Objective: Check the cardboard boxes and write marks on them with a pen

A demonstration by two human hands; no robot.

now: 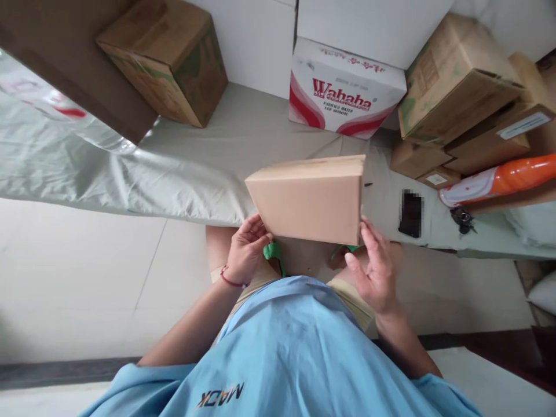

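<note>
A plain brown cardboard box [315, 208] is in front of me, its near edge reaching past the edge of the sheet-covered surface. My left hand [247, 249] grips its lower left corner, thumb in front and fingers at the side. At the right edge of the box, my right hand [376, 263] touches it with outstretched fingertips, while its thumb stands away from the cardboard. Whether the box rests on the surface beneath, I cannot tell.
On the pale green sheet [195, 168] stand a white and red Wahaba-style water carton [343, 95], a brown carton [165, 63] and stacked cartons [460, 87]. An orange bottle [516, 174], keys [463, 220] and a blurred-out dark object [410, 214] lie right. A clear bottle [87, 116] lies left.
</note>
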